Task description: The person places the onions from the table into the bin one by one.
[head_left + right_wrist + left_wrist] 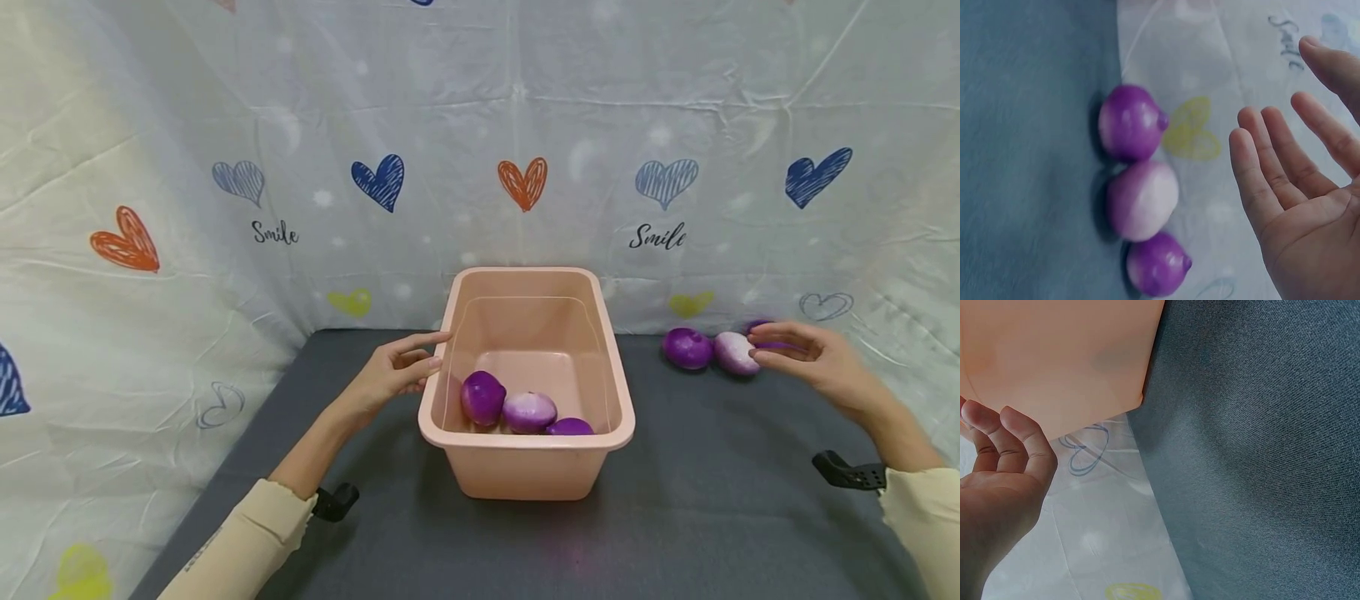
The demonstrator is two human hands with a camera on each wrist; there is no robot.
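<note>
A pink plastic bin (527,468) stands on the dark cloth with three purple onions in it: a dark one (483,397), a paler one (529,412) and one partly hidden by the front rim (570,427). At its left side my left hand (393,371) rests relaxed fingers against the rim; the left wrist view shows its fingers (1025,440) beside the bin's wall. Three more onions lie to the right: a dark one (1132,123), a pale one (1143,200) and another dark one (1159,264). Over them my right hand (821,367) hovers, fingers spread, holding nothing.
A dark grey cloth (675,517) covers the table. Behind it and at the sides hangs a white sheet (450,233) printed with hearts and words, close to the bin's far end and the loose onions. A black band (851,472) is on my right wrist.
</note>
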